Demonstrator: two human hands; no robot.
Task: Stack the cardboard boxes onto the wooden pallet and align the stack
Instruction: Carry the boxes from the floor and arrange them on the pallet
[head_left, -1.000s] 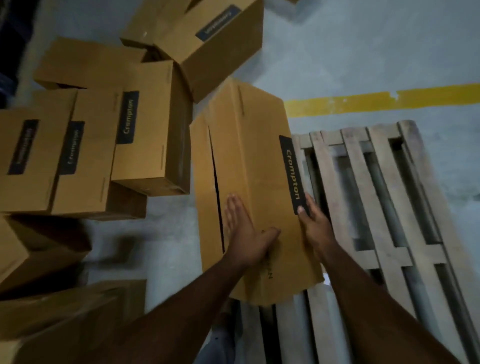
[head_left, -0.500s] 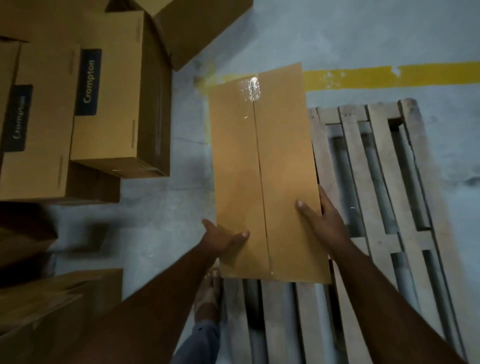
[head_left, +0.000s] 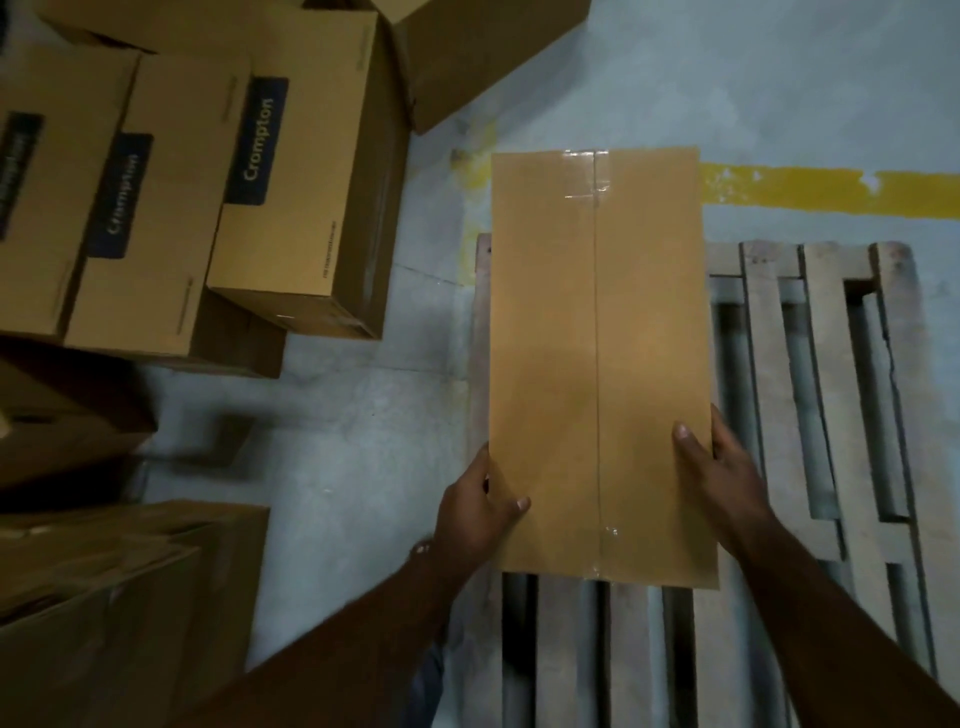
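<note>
Corrugated cardboard, taped along its seam, makes the long box (head_left: 597, 358) over the wooden pallet (head_left: 831, 405) stiff yet probably light, so your left hand (head_left: 475, 512) and right hand (head_left: 719, 470) rightly clamp its opposite long edges near you.

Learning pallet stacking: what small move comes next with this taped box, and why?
Probably slide the taped box slightly right, squaring it to the pallet. Both the left hand and right hand grip its sides, and its left edge sits about level with the pallet's left board.
</note>
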